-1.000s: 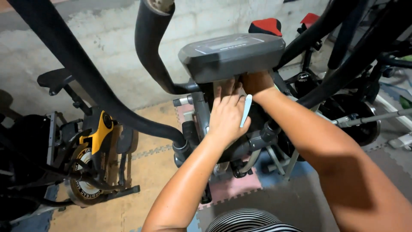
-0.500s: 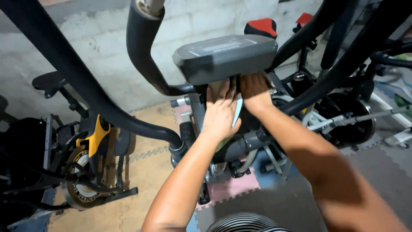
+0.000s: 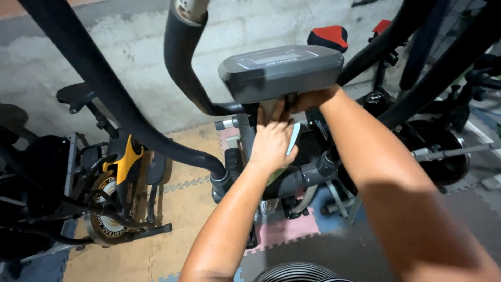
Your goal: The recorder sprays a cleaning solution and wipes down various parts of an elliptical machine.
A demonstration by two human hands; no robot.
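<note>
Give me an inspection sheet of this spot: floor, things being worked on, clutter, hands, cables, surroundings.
Surface: foam floor tiles, tan, pink, blue and grey.
Job's things: grey console on an exercise machine; pale blue flat tool against the left hand.
Clutter: nothing seen.
Hands: left hand on the post under the console; right hand tucked beneath the console.
Cables: nothing seen clearly.
Surroundings: yellow and black exercise bike, red-topped seat, concrete wall.

My left hand [image 3: 271,143] reaches up under the grey console [image 3: 282,70], fingers straight and together, touching its underside. My right hand [image 3: 308,99] is just beside it, fingers curled and mostly hidden below the console.
</note>
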